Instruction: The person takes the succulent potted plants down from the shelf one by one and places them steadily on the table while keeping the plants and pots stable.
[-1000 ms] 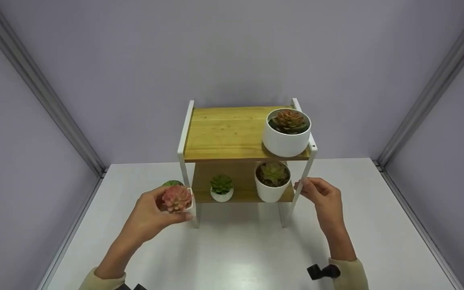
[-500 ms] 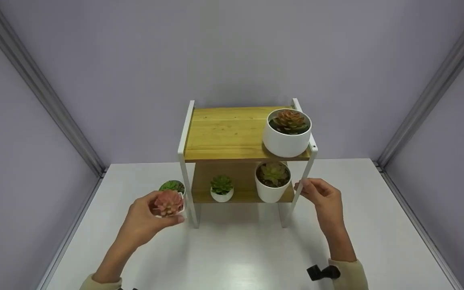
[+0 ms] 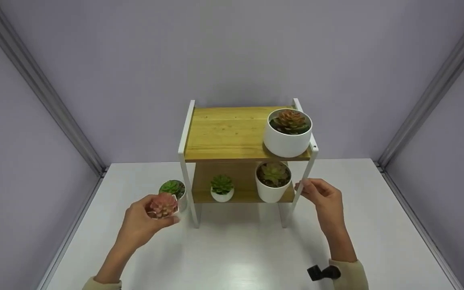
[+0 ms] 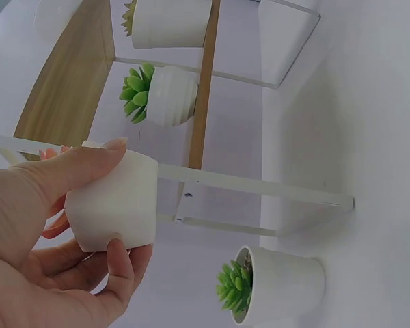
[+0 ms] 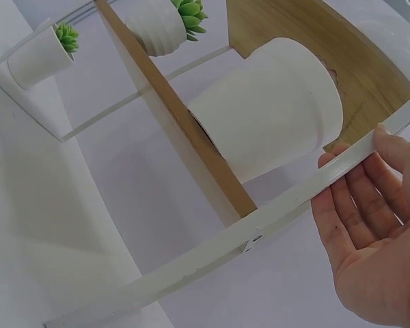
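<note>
My left hand (image 3: 138,224) grips a small white angular pot (image 4: 119,205) with a pink succulent (image 3: 162,204), holding it up left of the two-tier shelf (image 3: 226,135). Thumb and fingers lie on opposite sides of the pot in the left wrist view. Behind it on the table stands a round white pot (image 4: 287,285) with a green succulent (image 3: 170,187). At the shelf's right side, my right hand (image 3: 325,203) pinches the white front leg (image 5: 191,263) between thumb and fingers, beside the larger pot (image 5: 263,113) on the lower tier.
On the upper tier, a big white pot (image 3: 286,143) with a reddish-brown succulent stands at the right. A small ribbed white pot (image 4: 172,96) with a green succulent sits on the lower tier's left half. Walls (image 3: 232,52) enclose the white table (image 3: 232,249) at back and sides.
My left hand has moved left and slightly toward me with the pink succulent, away from the shelf's left leg. More of the green succulent behind shows. My right hand stays put.
</note>
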`<state>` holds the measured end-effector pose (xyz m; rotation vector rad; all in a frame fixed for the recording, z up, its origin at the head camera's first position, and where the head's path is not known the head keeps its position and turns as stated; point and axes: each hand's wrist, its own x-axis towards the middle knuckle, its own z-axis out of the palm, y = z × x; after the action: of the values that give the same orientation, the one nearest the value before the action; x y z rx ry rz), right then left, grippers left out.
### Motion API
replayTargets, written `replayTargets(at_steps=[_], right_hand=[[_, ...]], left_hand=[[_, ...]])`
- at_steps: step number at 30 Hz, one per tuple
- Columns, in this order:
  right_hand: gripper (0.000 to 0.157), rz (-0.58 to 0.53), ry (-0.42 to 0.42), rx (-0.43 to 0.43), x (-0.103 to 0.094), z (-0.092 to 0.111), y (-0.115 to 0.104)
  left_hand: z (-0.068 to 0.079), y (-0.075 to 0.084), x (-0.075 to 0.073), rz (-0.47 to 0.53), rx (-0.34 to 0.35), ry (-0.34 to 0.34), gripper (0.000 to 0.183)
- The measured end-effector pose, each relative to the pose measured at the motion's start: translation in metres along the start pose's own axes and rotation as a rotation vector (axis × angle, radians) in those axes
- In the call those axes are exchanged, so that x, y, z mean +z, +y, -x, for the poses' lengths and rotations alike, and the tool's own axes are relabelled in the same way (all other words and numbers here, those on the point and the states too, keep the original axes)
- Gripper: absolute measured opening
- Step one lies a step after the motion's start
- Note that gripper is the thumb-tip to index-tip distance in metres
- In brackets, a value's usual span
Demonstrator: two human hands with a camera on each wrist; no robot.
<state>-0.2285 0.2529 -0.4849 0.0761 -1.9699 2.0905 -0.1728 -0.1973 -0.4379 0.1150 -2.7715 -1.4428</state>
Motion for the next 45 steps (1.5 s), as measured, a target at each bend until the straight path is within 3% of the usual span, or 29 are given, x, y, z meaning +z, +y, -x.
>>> replayTargets(at_steps=[7, 14, 21, 28, 45], right_hand=[[0.027, 0.001, -0.001, -0.002, 0.0, 0.0, -0.002], [0.036, -0.004, -0.007, 0.014, 0.0, 0.001, -0.002], [0.029, 0.002, -0.009, 0.014, 0.001, 0.0, -0.002], [0.032, 0.007, -0.008, 0.012, 0.0, 0.0, -0.001], [0.028, 0.008, 0.008, 0.015, 0.001, -0.001, 0.001]], left_hand=[[-0.002, -0.011, 0.005, 0.044, -0.022, 0.028, 0.071], [-0.006, -0.022, 0.011, 0.017, -0.041, 0.058, 0.074], [-0.01, -0.037, 0.019, 0.012, -0.069, 0.088, 0.078], [-0.014, -0.051, 0.027, 0.028, -0.082, 0.13, 0.076], [-0.02, -0.076, 0.057, 0.01, -0.109, 0.237, 0.069]])
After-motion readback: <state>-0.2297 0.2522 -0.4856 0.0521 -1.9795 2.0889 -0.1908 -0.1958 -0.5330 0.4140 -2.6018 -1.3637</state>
